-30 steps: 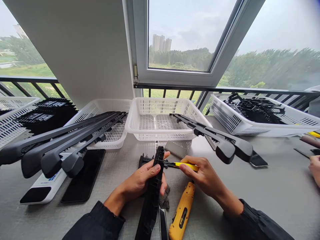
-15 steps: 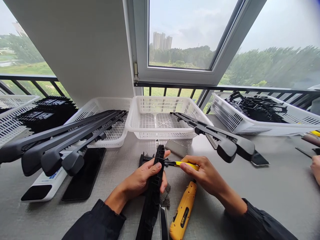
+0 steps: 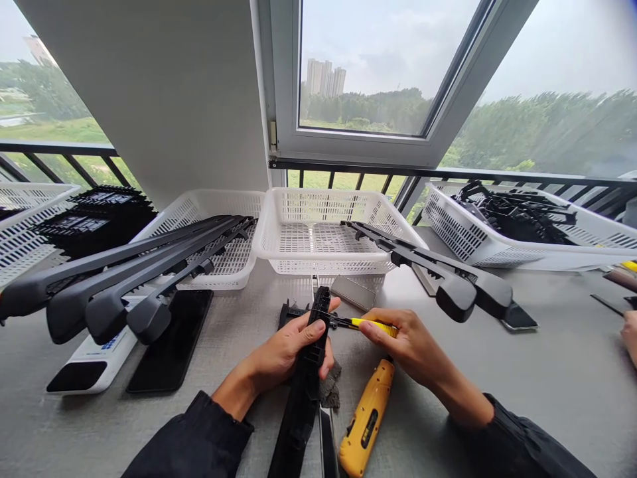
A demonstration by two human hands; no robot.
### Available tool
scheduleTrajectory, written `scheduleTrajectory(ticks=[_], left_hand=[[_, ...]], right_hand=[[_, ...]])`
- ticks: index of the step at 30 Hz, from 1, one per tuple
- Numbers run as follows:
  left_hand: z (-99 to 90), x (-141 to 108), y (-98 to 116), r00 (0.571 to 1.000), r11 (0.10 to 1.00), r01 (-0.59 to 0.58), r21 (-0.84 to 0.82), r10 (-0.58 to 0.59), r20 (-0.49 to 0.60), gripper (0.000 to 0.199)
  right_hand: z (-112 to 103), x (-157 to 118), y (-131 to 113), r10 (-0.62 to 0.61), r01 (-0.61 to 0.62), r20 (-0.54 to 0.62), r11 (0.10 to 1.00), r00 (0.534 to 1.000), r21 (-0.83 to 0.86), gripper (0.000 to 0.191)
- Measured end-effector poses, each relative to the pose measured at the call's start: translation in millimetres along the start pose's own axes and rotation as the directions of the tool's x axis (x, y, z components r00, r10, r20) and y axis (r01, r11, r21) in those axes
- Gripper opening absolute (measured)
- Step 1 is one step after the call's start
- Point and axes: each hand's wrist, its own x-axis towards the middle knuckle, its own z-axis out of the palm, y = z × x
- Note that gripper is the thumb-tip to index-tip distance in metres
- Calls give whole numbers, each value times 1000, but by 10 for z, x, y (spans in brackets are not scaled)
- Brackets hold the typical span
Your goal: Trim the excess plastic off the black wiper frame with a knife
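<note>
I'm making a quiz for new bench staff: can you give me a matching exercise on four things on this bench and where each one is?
Things:
1. black strip
2. yellow knife
3. yellow tool
4. white device

Places:
A. lying on the bench below the right hand
B. pinched in the right hand, tip at the strip's top
C. gripped in the left hand
D. on the bench at the left, under the long black parts

Pairs: 1-C, 2-B, 3-A, 4-D
</note>
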Motion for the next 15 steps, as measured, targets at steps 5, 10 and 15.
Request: scheduleTrajectory(ticks=[5,10,15], left_hand=[[-4,8,-4,1000,1000,9,-7,-9,2,107],[-10,16,-4,1000,1000,21,14,-21,2,107],[-19,26,-8,1000,999,25,20,-25,1,111]], right_hand=[[5,-12,14,14,-14,17,1000,1000,-2,51],[10,-7,29,6,-6,33,1000,999,5,53],[8,-3,19,8,-8,38,1000,999,3,52]])
